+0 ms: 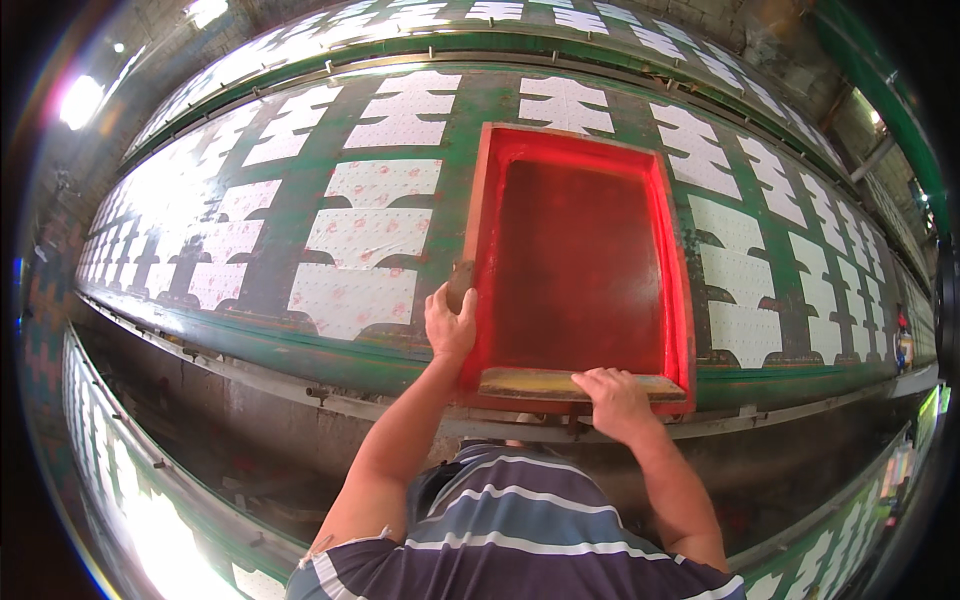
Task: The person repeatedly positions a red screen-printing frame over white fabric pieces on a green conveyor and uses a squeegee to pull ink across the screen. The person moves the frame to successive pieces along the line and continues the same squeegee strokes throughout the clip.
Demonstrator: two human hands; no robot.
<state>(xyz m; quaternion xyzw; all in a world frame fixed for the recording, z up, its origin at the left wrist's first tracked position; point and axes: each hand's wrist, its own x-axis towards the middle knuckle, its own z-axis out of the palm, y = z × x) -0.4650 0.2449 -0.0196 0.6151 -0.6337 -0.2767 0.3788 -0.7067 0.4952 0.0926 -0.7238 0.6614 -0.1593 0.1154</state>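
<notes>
A screen printing frame with red-stained inner edges lies flat on the long green table, over part of the rows of cut pieces. Its mesh is dark red. My left hand closes round a small brown block on the frame's left side. At the frame's near end lies a long squeegee with a yellowish face. My right hand grips its upper edge right of the middle, fingers curled over it. What lies under the frame is hidden.
White cut pieces lie in rows along the green table; those on the left carry reddish flower prints, while those on the right look paler. A metal rail runs along the near edge. More tables with pieces stand beyond and behind me.
</notes>
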